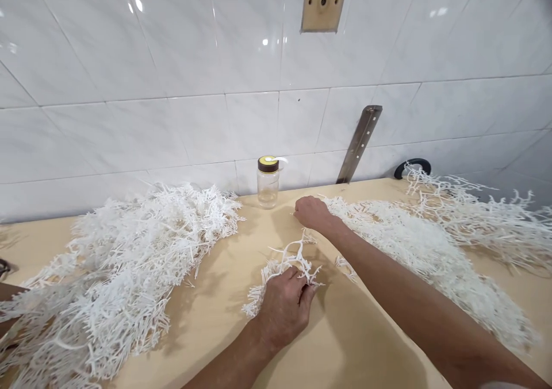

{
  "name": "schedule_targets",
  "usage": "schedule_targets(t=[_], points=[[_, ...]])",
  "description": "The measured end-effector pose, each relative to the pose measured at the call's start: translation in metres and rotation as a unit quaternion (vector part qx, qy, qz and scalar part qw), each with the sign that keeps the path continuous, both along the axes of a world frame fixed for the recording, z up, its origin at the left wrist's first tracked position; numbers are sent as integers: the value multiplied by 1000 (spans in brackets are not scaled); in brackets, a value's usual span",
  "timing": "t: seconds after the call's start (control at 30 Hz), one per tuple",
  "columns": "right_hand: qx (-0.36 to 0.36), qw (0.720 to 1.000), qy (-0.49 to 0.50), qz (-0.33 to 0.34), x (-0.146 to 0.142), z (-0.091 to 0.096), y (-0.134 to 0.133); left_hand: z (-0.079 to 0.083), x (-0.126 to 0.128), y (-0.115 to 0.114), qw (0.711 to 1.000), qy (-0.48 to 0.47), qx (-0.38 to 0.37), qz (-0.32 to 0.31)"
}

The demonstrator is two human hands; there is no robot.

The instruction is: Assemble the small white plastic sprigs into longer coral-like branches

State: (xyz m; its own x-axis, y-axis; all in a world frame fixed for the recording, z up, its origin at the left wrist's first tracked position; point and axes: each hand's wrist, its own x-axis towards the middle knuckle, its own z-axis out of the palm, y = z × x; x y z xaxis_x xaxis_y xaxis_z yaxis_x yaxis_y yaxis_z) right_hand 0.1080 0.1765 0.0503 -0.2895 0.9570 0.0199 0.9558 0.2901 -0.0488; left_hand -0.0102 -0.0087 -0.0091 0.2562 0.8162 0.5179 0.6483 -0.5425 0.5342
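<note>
My left hand [284, 305] is closed around a small bunch of white branched sprigs [297, 254] low over the middle of the table. Their thin, coral-like twigs stick out past the fingers. Farther forward, my right hand [313, 212] is curled into a closed shape beside the left end of a flat white pile [414, 234]; what its fingers hold, if anything, is hidden. A few loose white twigs [345, 265] lie under my right forearm. To the left spreads a large heap of similar white sprigs [142, 257].
A clear jar [268, 191] with a dark-rimmed yellow lid stands near the wall, a white strip on top. A metal bar [360, 145] leans against the tiles. More branched white pieces [495, 219] lie far right near a black curved object [413, 166].
</note>
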Motion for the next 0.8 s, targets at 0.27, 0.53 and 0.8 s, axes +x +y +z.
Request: schedule_targets(t=[0.27, 0.53, 0.8], points=[[16, 1000, 0, -14, 1, 8, -5, 1, -1, 0, 1000, -2, -5, -5], [163, 976, 92, -110, 93, 40, -39, -4, 1, 1, 1000, 3, 21, 8], [25, 959, 274, -60, 102, 17, -121, 3, 2, 2, 1000, -3, 13, 13]])
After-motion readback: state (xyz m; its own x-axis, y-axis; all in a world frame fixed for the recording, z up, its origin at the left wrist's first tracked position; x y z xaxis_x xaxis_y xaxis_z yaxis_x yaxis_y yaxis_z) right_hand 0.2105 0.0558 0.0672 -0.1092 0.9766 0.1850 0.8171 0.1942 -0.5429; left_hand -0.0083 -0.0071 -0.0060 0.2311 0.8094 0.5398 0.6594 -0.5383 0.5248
